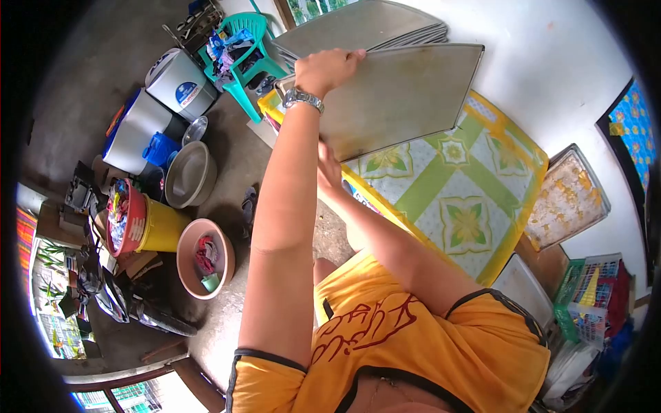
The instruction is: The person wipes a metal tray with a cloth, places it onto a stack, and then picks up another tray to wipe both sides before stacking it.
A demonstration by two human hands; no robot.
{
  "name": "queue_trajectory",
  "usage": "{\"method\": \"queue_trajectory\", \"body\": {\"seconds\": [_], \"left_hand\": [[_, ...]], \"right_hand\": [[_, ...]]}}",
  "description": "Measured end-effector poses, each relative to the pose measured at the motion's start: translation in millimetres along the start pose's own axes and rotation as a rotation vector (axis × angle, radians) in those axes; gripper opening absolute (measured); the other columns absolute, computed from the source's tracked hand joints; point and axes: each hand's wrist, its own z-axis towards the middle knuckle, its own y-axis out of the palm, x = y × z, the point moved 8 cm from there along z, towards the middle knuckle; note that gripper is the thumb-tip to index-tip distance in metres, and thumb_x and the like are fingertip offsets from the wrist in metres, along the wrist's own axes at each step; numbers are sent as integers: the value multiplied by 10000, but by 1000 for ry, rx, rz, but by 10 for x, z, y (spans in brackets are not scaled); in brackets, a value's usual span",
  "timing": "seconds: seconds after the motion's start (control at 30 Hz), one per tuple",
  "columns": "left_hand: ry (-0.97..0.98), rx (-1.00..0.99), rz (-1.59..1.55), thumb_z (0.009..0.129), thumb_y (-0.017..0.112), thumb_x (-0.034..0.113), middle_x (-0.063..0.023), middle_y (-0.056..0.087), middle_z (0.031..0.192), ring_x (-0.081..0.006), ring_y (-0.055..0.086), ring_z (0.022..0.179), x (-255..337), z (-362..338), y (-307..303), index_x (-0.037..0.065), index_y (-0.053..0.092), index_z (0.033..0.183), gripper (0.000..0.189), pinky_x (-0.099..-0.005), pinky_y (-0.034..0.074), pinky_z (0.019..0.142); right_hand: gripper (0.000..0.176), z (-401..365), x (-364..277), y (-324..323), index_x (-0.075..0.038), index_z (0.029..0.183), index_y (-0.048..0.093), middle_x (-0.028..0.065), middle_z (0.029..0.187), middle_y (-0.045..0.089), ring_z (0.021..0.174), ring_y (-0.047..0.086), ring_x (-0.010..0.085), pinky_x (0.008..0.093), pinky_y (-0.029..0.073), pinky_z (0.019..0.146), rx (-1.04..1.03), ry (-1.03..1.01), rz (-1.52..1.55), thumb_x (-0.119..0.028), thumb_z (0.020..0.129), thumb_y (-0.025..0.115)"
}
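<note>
A flat grey metal tray [406, 96] stands tilted on edge above a table with a green, white and yellow patterned cloth [465, 224]. My left hand [329, 70], with a metal watch at the wrist, is closed over the tray's upper edge near its left corner. Lower down, my right hand [329, 165] holds the tray's lower left edge, partly hidden behind my left forearm. Just behind this tray lies a stack of similar grey trays [368, 24] at the far end of the table.
A green plastic chair [248, 86] with clothes stands beyond the table. On the left floor are a pink basin [206, 259], a grey basin [191, 175], a yellow bucket [164, 227] and white machines. A stained tray [568, 198] leans at the right wall, near crates [592, 296].
</note>
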Motion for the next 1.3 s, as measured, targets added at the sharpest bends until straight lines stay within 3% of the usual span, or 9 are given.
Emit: {"method": "queue_trajectory", "body": {"seconds": [0.17,0.33,0.47,0.57,0.67,0.77,0.9,1.13,1.3], "left_hand": [[14,8,-26,924,317,643,-118,686,1134,-337,634,1083,-11,5,63,241,666,1208,603,-451,468,925],[11,-63,-79,908,297,687,-78,621,1280,-319,554,1216,-39,41,71,267,604,1297,650,-457,396,1024],[-39,-138,-114,914,299,663,-73,584,1334,-321,523,1252,-41,52,81,266,589,1314,633,-458,372,1052],[-40,-131,-103,917,308,650,-76,574,1348,-325,514,1262,-31,56,93,261,581,1323,625,-462,365,1059],[-49,-155,-101,921,315,640,-82,560,1363,-329,501,1275,-18,1,34,251,571,1333,621,-460,358,1065],[-35,-214,-137,923,325,635,-91,545,1379,-330,488,1287,35,-9,24,213,560,1341,639,-457,346,1073],[84,-310,-310,929,366,629,-155,535,1374,-298,504,1260,-99,349,364,79,553,1328,704,-437,343,1071],[-98,-572,-507,946,383,623,-186,682,1056,-277,626,1005,-62,46,261,-15,626,1180,722,-394,463,930],[101,-21,-38,847,379,760,-132,695,1078,-315,639,1068,25,-44,-1,145,694,1126,746,-440,481,908]], "right_hand": [[475,-1020,687,733,-101,1252,593,142,1253,486,1075,555,348,447,540,828,-598,303,-47,-135,780,633],[465,-298,142,-331,-144,1197,625,110,1207,509,1048,529,343,443,500,858,-9,22,142,-57,741,648],[364,557,-256,-807,-126,1146,627,98,1244,525,1018,509,350,435,421,866,271,-197,-83,-231,797,624],[383,911,-451,-863,-114,1109,638,109,1244,554,1032,493,349,459,401,848,231,-318,-128,-343,805,592],[549,985,-407,-662,-265,1365,533,76,1219,609,1096,490,363,499,355,937,157,-277,-237,-456,849,524],[370,927,-470,-827,-95,1045,665,105,1175,581,1044,476,322,475,370,820,272,-346,-291,-346,778,612],[268,1042,-325,-822,-134,936,700,51,1114,586,1021,482,289,444,355,768,230,-343,-376,-317,758,620],[391,1057,108,-1397,-329,1079,687,-48,1098,561,976,496,251,410,367,760,540,-212,-486,-182,719,642],[519,1080,949,-2091,-410,1158,644,-53,1137,556,1002,504,254,411,399,840,647,-8,-523,-132,720,607]]}}
